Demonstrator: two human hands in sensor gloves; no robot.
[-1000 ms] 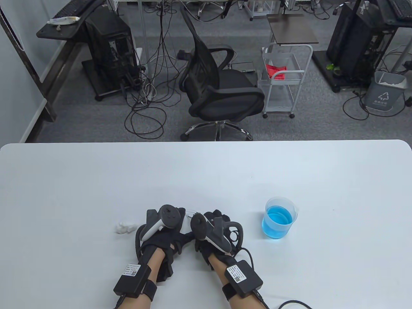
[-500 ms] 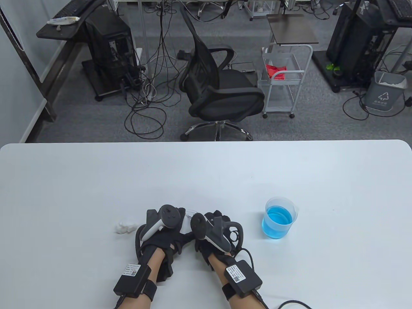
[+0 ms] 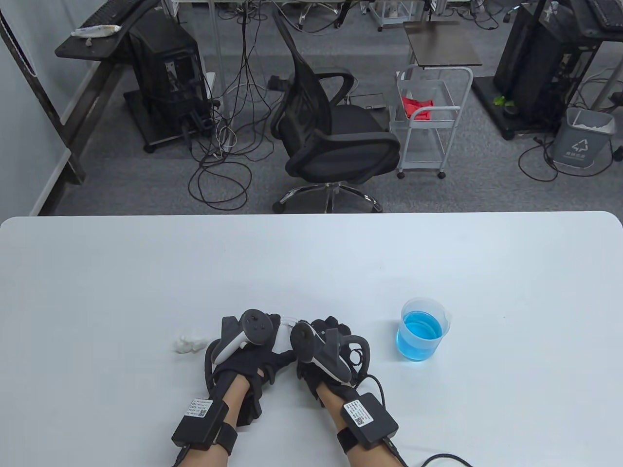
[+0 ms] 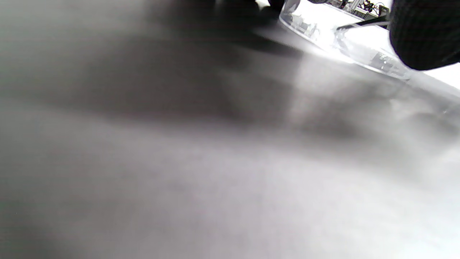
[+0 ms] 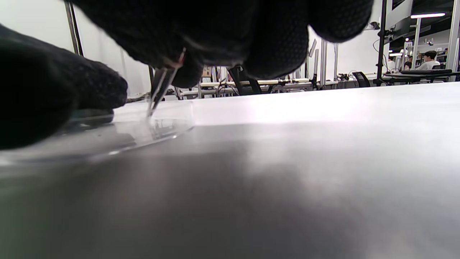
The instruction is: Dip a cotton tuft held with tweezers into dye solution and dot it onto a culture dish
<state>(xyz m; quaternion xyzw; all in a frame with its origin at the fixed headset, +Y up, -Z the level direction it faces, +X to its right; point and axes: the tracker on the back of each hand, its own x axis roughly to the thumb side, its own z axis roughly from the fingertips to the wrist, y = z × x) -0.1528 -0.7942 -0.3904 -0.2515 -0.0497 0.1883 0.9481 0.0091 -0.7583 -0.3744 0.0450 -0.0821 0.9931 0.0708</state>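
1. While the left hand (image 3: 243,348) is seen in the same spot as half a second ago, the right hand (image 3: 323,352) is found shifted a little rightward and turned slightly over the same patch of table (image 3: 311,262); nothing else is seen to have moved
2. That small shift is judged to be a fine adjustment at the culture dish (image 5: 118,129), so the dotting step is taken to be in hand rather than finished
3. In the right wrist view the tweezers (image 5: 161,90) are seen pinched between the gloved fingers (image 5: 280,39) of the right hand, with the tips pointed down into the dish; whether a cotton tuft is held at the tips cannot be told
4. The dish is seen as a shallow clear vessel lying on the table between the two hands, mostly hidden from the table view; no dye marks can be made out in it, and its contents cannot be told
5. A gloved fingertip (image 4: 424,36) is seen at the dish rim in the left wrist view; how the left hand's fingers are set, wide or closed, cannot be told
6. The beaker (image 3: 422,331) is seen standing upright, well right of the hands, partly filled with blue dye solution
7. A loose clump of cotton (image 3: 189,343) is seen lying just left of the left hand
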